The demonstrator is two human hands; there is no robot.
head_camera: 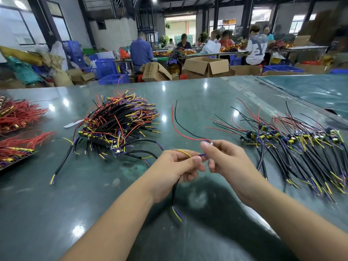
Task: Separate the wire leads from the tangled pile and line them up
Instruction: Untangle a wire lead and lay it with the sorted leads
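Note:
A tangled pile of wire leads [118, 121], black, red, yellow and purple, sits on the green table [56, 204] left of centre. One lead [176, 127] is held between both hands above the table. My left hand [175, 166] grips its black cable and yellow wire; the cable's yellow and purple end hangs below. My right hand [224, 159] pinches the small part at the lead's middle, from which thin red and black wires run away across the table. A row of separated leads [293, 147] lies side by side on the right.
Bundles of red wires [17, 117] lie at the table's left edge, some on a dark tray [11, 164]. A loose black cable [62, 162] lies near the pile. Beyond the table stand cardboard boxes [205, 66], blue crates [105, 67] and several seated people.

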